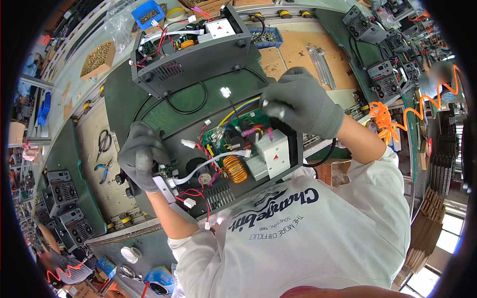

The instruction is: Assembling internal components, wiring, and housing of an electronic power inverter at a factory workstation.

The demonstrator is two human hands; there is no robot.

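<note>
An opened black electrical unit [218, 198] lies in front of me. Inside it are a green circuit board [253, 119], a copper-wound coil [235, 169], a white plate on a finned heat sink [274, 155] and loose wires with white plugs. My left hand [141, 155], in a grey glove, is curled over the unit's left end, beside a small board with a white ribbon cable [208, 166]. My right hand [300, 102], gloved too, is closed above the far right corner, where blue and yellow wires [241, 109] run under its fingers. What its fingertips hold is hidden.
A second opened unit [194, 59] with a black cable stands beyond mine. Scissors [104, 141] and blue-handled pliers [103, 172] lie left. Screws fill a cardboard box [98, 59] and blue bins [148, 14]. More units [385, 82] stand right; an orange coiled hose [382, 119] hangs there.
</note>
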